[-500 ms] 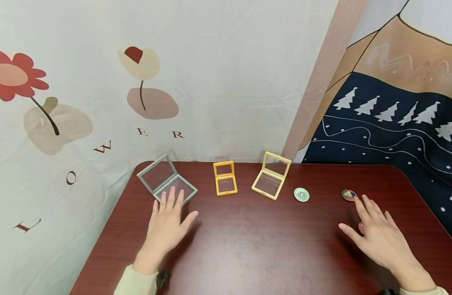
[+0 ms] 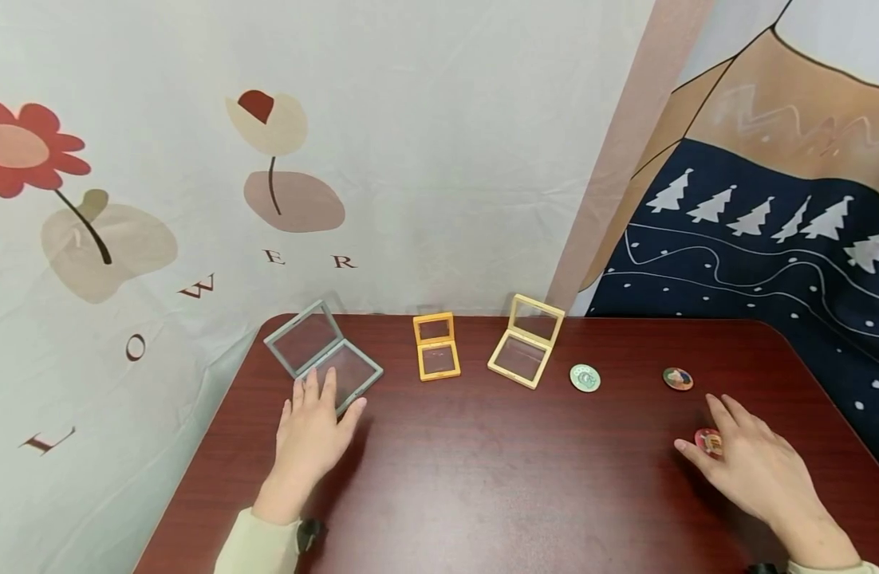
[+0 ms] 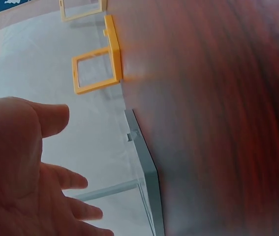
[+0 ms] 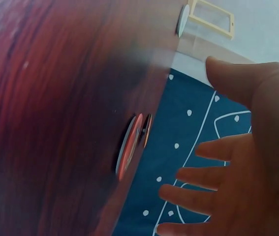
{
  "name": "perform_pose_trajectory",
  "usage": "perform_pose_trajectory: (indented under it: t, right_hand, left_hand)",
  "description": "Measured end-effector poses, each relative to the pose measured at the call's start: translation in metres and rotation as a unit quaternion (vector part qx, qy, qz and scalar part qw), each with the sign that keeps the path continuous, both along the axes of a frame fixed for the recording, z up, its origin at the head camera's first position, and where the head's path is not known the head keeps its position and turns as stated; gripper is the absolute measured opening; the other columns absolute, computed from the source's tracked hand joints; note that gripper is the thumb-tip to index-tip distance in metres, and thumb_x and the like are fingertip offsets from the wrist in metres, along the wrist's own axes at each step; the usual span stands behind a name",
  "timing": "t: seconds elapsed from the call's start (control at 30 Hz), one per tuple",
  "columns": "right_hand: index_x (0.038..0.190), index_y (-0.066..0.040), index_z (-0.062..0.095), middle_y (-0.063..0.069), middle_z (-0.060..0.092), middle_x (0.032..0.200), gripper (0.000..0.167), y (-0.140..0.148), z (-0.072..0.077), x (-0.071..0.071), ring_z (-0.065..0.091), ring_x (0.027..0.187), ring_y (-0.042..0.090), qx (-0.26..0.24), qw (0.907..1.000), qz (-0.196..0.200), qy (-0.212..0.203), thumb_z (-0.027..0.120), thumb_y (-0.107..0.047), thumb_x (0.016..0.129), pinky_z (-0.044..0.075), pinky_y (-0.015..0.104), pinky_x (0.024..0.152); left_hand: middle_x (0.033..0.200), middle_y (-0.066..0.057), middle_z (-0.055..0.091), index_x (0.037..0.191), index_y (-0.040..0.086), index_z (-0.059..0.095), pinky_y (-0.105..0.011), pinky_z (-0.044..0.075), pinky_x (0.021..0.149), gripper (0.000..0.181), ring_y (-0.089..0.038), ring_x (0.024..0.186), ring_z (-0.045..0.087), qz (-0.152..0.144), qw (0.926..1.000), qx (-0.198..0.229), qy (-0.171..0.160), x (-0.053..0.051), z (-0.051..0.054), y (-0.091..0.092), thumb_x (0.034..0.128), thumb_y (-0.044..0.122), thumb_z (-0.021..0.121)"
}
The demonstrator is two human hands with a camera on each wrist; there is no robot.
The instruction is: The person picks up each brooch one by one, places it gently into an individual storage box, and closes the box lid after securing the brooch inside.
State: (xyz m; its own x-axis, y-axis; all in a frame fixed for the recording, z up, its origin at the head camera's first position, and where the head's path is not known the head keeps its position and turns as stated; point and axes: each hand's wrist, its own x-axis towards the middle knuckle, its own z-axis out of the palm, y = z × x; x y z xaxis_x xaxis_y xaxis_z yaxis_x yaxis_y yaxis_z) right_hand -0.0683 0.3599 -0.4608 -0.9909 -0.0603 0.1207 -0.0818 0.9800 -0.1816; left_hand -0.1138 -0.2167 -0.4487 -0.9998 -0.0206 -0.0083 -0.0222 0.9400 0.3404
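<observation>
The right hand (image 2: pixel 762 470), fingers loose and empty, has drawn back, uncovering the red badge (image 2: pixel 708 442) on the table (image 2: pixel 497 486), apparently within easy reach, while the relaxed, empty left hand (image 2: pixel 309 446) hovers by the open gray case (image 2: pixel 355 368).

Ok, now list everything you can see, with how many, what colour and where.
Large hinged frame: 1, grey, table's far left, open
Small hinged frame: 1, orange, right of the grey one, open
Medium hinged frame: 1, pale yellow, right of the orange one, open
Green disc: 1, pale green, right of the yellow frame
Multicoloured disc: 1, dark-rimmed, farther right
Red disc: 1, red, by the right hand
Table: 1, reddish brown, beneath these
Flower backdrop: 1, off-white, behind
Tree backdrop: 1, navy and tan, behind right
Sleeves: 2, pale, at the wrists
Left hand: 1, bare, near the grey frame
Right hand: 1, bare, near the red disc
</observation>
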Motion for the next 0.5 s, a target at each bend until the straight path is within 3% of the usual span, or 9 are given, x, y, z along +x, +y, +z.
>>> perform_pose_trajectory:
  t: [0.33,0.5]
  right_hand:
    - [0.139,0.017,0.05,0.041,0.048,0.135,0.093,0.01,0.005,-0.001,0.048,0.116,0.062,0.004,0.9974,-0.03,-0.065,0.068,-0.062,0.094,0.039,0.079,0.087]
    - [0.135,0.018,0.052,0.042,0.05,0.132,0.091,0.012,0.005,-0.003,0.049,0.114,0.062,0.008,0.9959,-0.032,-0.084,0.071,-0.06,0.093,0.04,0.079,0.087]
  left_hand:
    - [0.161,-0.04,0.025,0.158,-0.011,0.027,-0.072,0.029,0.113,0.083,-0.061,0.147,0.022,0.043,0.9988,0.014,-0.018,-0.006,-0.002,-0.009,0.1057,0.047,0.053]
    - [0.159,-0.04,0.029,0.157,-0.012,0.028,-0.074,0.037,0.103,0.083,-0.06,0.143,0.03,0.063,0.9972,0.019,-0.035,-0.009,-0.003,-0.012,0.1048,0.048,0.054]
